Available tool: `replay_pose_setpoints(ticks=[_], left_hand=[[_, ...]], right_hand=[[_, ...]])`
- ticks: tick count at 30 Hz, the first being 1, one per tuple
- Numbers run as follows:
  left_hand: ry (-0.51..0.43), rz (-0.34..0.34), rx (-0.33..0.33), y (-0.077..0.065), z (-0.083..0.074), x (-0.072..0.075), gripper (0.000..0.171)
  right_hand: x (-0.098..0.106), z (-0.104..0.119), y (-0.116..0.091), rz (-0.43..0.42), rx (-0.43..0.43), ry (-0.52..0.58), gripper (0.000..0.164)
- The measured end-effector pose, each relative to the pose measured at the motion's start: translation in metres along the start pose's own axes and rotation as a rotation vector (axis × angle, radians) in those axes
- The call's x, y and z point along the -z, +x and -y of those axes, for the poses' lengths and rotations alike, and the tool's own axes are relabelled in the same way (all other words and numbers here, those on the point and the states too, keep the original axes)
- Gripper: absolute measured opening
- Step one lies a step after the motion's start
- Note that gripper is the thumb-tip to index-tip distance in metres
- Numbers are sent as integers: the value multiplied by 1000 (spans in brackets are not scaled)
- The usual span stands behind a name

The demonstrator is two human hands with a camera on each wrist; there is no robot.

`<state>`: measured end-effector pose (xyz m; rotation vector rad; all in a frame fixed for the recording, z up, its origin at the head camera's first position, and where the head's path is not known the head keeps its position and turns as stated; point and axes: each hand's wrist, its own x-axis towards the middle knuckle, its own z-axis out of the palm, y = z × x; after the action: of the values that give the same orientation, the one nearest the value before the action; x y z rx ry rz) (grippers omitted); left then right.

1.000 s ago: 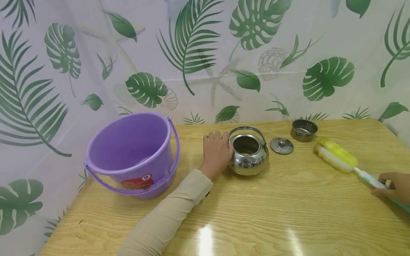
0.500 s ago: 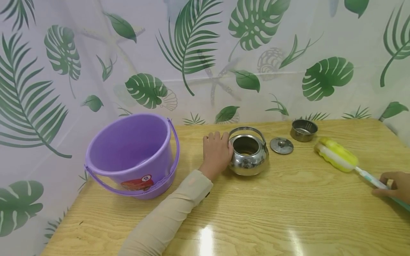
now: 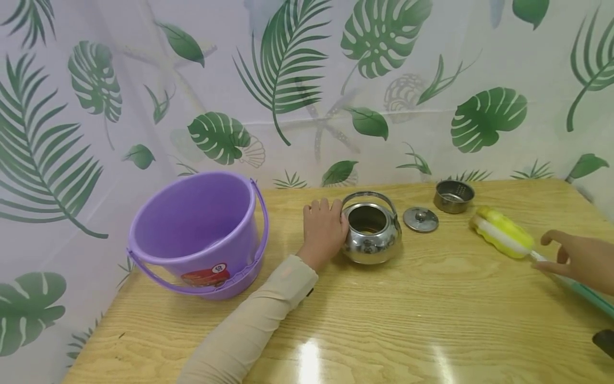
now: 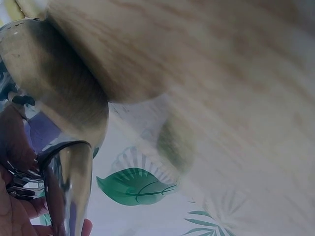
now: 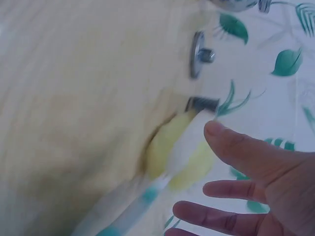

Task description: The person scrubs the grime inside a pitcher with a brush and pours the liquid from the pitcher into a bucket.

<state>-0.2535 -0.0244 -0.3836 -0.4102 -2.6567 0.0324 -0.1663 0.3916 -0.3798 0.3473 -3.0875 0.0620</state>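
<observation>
A shiny steel teapot (image 3: 373, 248) stands lidless on the wooden table, its hoop handle raised. My left hand (image 3: 322, 232) grips it by the spout side; in the left wrist view, fingers wrap round the tapered spout (image 4: 69, 187). At the far right lies a cleaning brush with a yellow and white sponge head (image 3: 503, 233) and a white and green handle (image 5: 133, 211). Over that handle my right hand (image 3: 582, 258) is held with thumb and fingers spread apart, gripping nothing. Between teapot and brush lie the knobbed lid (image 3: 421, 219) and a perforated metal strainer cup (image 3: 453, 197).
A large purple bucket (image 3: 230, 277) with its handle folded down stands to the left. Behind the table (image 3: 408, 320) hangs a leaf-patterned sheet (image 3: 297, 154). A small dark object (image 3: 603, 341) shows at the right edge.
My right hand has let go of the brush handle, lifted and moved slightly left, its fingers spreading. The brush stays in place. My left hand and the teapot keep their positions.
</observation>
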Motion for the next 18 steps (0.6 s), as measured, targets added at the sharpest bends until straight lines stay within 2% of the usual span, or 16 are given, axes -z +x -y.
replay_pose_setpoints(ticks=[3,7,12,18], left_hand=[[-6,-9,-2,0,0,1,21],[-4,-10,-1,0,-1,0,21],[-7,-4,-1,0,-2,0,22],[-19,-4,2,0,-1,0,22]], right_hand=[[12,16,10,64,-16,0,72],[24,38,23,95,-16,22,69],[28,61,37,82,-11,59,70],[29,81,50,59,48,119,65]])
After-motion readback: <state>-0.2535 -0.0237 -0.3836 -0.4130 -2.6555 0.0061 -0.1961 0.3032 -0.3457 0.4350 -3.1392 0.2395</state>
